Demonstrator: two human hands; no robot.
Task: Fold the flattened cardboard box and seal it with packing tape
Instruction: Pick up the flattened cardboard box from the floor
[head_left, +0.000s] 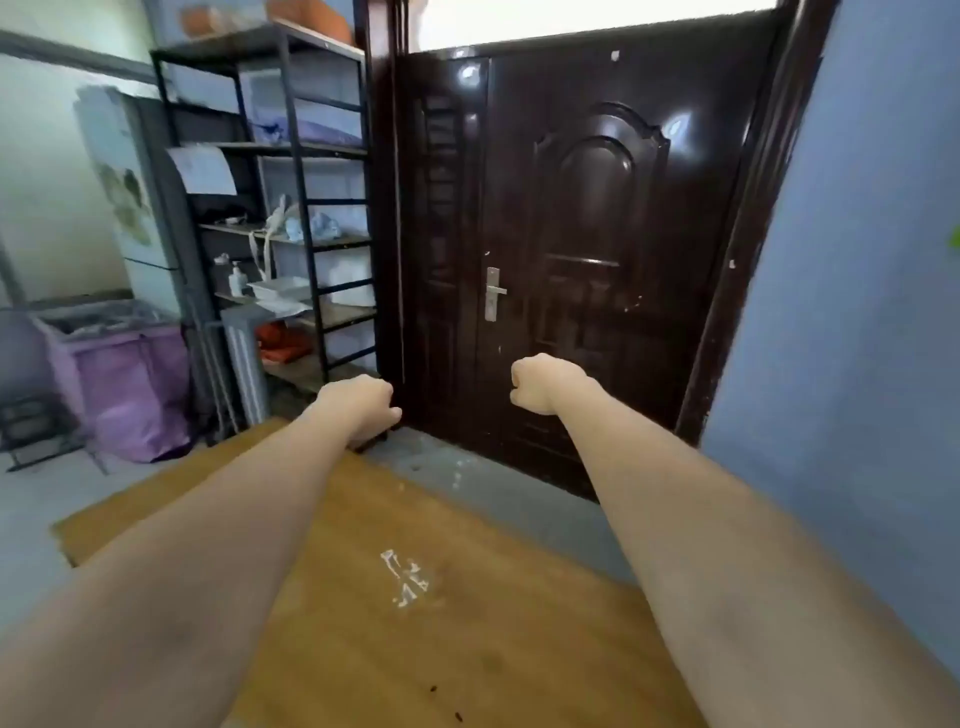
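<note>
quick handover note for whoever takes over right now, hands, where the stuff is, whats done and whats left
Left hand: fingers curled, held out over the far edge of the wooden table; whether it holds anything cannot be told.
Right hand: closed fist, empty, raised in front of the dark door.
No cardboard box or packing tape in view.
Done: nothing visible.
Left: find box and tape, fold, seal.

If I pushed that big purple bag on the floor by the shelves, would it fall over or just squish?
Probably squish: the purple bag has creased, cloth-like sides that look soft. It likely would not tip easily, since it sits wide and low on the floor. How heavy it is I cannot tell; what is inside is blurred.
</note>
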